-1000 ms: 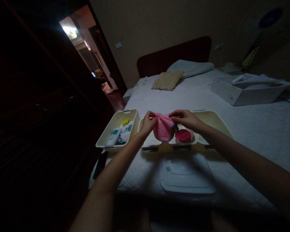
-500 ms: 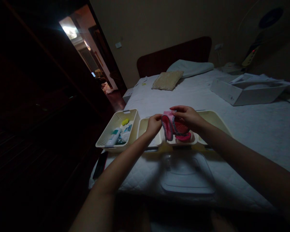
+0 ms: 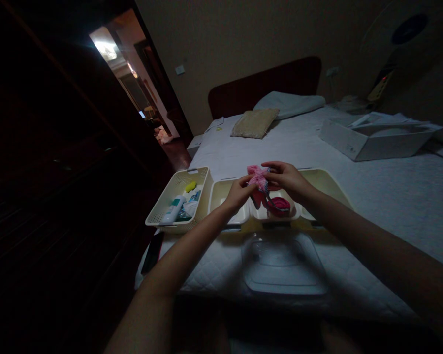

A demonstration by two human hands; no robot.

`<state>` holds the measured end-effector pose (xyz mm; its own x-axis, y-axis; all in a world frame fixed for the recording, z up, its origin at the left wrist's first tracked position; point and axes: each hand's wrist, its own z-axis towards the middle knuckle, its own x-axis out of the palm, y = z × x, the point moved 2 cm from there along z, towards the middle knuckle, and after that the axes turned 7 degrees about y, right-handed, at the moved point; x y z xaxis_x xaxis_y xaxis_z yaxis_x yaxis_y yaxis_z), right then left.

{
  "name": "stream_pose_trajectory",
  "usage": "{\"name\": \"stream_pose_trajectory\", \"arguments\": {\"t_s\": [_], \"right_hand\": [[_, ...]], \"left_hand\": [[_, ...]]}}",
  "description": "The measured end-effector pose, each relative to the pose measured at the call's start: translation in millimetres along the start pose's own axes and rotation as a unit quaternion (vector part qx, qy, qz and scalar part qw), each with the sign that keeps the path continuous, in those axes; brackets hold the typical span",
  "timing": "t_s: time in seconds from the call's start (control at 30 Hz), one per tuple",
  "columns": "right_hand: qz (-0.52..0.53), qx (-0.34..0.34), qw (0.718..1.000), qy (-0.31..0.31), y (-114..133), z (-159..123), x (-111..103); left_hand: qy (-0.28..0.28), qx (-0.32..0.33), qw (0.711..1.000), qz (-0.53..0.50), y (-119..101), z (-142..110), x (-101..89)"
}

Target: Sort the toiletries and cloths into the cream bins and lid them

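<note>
The left hand point(image 3: 239, 192) and right hand point(image 3: 287, 181) grip a bunched pink cloth point(image 3: 257, 176) between them; a red bundle point(image 3: 280, 206) lies below the right hand, a perforated basket point(image 3: 205, 191) left of the left hand.

I face a dim bedroom. A bed point(image 3: 398, 191) with a white quilted cover stretches from six o'clock up to a dark reddish-brown headboard point(image 3: 266, 83) near one o'clock. Close to the headboard lie a tan cushion point(image 3: 255, 123) and pale bedding point(image 3: 290, 104). Behind it rises a plain greyish wall point(image 3: 243, 39), with a switch plate point(image 3: 179, 70) at eleven o'clock and a standing fan point(image 3: 409, 29) at two. Between ten and eleven, an open doorway point(image 3: 158, 98) shows another room, where a bright ceiling light point(image 3: 106, 50) glows. Reddish floor point(image 3: 179, 153) shines faintly at its threshold. My nine o'clock is nearly black.
</note>
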<state>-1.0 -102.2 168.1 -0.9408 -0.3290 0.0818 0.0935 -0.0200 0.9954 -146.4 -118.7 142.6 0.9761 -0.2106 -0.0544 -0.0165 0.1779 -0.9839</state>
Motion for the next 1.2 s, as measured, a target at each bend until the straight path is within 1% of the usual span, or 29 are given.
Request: {"name": "stream_pose_trajectory", "arguments": {"t_s": [0.1, 0.23, 0.33, 0.43, 0.57, 0.7, 0.77, 0.8, 0.83, 0.9, 0.97, 1.0, 1.1, 1.2], "right_hand": [[-0.01, 0.018, 1.0, -0.01, 1, -1, 0], [-0.036, 0.011, 0.999, 0.002, -2, 1, -2], [-0.078, -0.013, 0.997, 0.01, -8, 6, -5], [-0.128, -0.04, 0.991, 0.013, -14, 10, -8], [-0.217, -0.032, 0.976, 0.003, -20, 15, -14], [-0.317, -0.042, 0.947, 0.032, -22, 14, -18], [-0.373, -0.053, 0.925, 0.045, -21, 13, -19], [-0.407, -0.066, 0.91, 0.041, -20, 12, -19], [-0.441, -0.085, 0.893, 0.026, -19, 11, -20], [-0.494, -0.13, 0.86, -0.028, -16, 11, -23], [-0.514, -0.153, 0.841, -0.068, -14, 11, -26], [-0.515, -0.149, 0.841, -0.072, -14, 11, -28], [-0.502, -0.108, 0.856, -0.051, -15, 12, -32], [-0.47, -0.1, 0.873, -0.079, -14, 11, -33]], "left_hand": [[0.016, -0.011, 1.0, 0.013, -2, -2, 2.1], [0.035, 0.004, 0.999, 0.04, -5, -4, 6.3], [0.023, 0.011, 0.998, 0.061, -1, -2, 6.0], [-0.003, 0.014, 0.996, 0.092, 5, 3, 2.6], [-0.013, 0.037, 0.991, 0.125, 9, 6, -1.0], [-0.016, 0.024, 0.994, 0.104, 8, 6, -1.6], [-0.017, 0.015, 0.995, 0.097, 6, 5, -1.5], [-0.019, 0.013, 0.995, 0.096, 6, 4, -1.5], [-0.022, 0.011, 0.995, 0.098, 5, 4, -1.8], [-0.033, 0.013, 0.993, 0.11, 3, 4, -3.3], [-0.054, 0.018, 0.99, 0.126, 3, 5, -6.4], [-0.066, 0.02, 0.989, 0.133, 2, 5, -8.5], [-0.106, 0.026, 0.983, 0.147, 3, 7, -15.9], [-0.153, 0.019, 0.977, 0.146, 7, 7, -22.4]]}}
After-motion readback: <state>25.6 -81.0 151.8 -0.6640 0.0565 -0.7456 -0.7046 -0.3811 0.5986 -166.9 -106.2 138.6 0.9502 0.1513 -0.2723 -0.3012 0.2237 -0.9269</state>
